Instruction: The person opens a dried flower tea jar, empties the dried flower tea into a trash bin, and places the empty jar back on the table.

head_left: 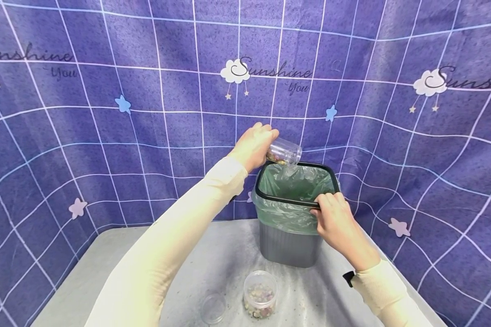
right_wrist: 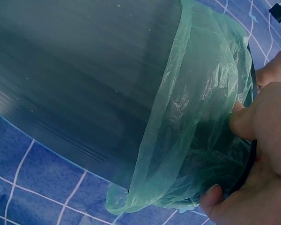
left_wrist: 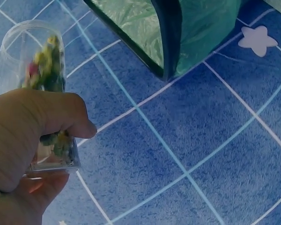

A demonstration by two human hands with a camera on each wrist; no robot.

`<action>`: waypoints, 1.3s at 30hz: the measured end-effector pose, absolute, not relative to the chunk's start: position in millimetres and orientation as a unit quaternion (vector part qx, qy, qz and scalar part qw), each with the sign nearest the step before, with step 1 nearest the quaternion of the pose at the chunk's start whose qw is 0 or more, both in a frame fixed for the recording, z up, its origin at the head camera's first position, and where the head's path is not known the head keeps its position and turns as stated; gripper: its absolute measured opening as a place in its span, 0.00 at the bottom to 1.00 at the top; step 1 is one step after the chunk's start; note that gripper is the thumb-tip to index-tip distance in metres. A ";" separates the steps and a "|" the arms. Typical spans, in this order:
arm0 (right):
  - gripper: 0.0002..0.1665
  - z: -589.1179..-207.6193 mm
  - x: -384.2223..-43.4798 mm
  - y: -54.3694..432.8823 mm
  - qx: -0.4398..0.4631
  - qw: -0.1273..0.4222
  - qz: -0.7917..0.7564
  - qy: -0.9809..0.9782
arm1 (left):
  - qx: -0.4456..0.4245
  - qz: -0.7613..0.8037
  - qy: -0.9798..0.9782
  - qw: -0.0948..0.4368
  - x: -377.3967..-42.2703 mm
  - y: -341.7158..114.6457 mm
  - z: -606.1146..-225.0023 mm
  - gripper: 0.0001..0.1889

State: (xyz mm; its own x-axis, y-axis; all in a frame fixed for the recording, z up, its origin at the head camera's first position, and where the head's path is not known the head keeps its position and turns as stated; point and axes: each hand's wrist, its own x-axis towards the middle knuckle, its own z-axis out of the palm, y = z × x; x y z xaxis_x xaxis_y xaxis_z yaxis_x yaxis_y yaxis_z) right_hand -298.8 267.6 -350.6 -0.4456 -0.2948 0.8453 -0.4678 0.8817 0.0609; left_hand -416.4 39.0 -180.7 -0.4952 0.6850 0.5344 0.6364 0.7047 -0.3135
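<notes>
My left hand [head_left: 255,144] grips a clear plastic jar [head_left: 284,151], tilted with its mouth toward the bin. Dried flowers in yellow, green and pink [left_wrist: 49,63] lie along the jar's inner side in the left wrist view. The grey trash bin [head_left: 288,245] stands on the table, lined with a green plastic bag [head_left: 286,213] folded over its black rim [head_left: 286,200]. On the bin's near right corner, my right hand [head_left: 337,222] holds the rim, fingers over the edge; the right wrist view shows its fingertips [right_wrist: 239,119] against the bag.
Toward the table's front stands a second clear jar [head_left: 260,290] with dried flowers inside. A clear round lid [head_left: 213,309] lies to its left. Small crumbs dot the grey tabletop [head_left: 212,245]. A purple gridded curtain [head_left: 180,100] hangs behind and on both sides.
</notes>
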 end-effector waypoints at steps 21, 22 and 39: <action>0.13 -349.8 -298.1 267.2 0.220 0.472 0.085 -0.849 | -0.387 0.079 -0.861 0.319 -416.7 45.9 -174.1 0.22; 0.13 -350.0 -298.0 267.2 0.220 0.472 0.085 -0.849 | -0.387 0.082 -0.862 0.316 -415.9 46.5 -173.6 0.22; 0.13 -350.9 -296.5 265.6 0.224 0.476 0.080 -0.847 | -0.386 0.111 -0.861 0.313 -417.9 46.9 -173.1 0.20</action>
State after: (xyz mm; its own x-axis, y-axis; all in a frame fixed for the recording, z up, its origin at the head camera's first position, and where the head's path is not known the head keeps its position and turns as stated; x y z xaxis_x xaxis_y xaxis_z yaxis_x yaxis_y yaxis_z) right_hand -296.5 265.6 -350.9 -0.4463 -0.3033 0.8419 -0.4556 0.8868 0.0779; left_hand -417.9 46.9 -173.1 -0.5061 0.7337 0.4533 0.5944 0.6776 -0.4330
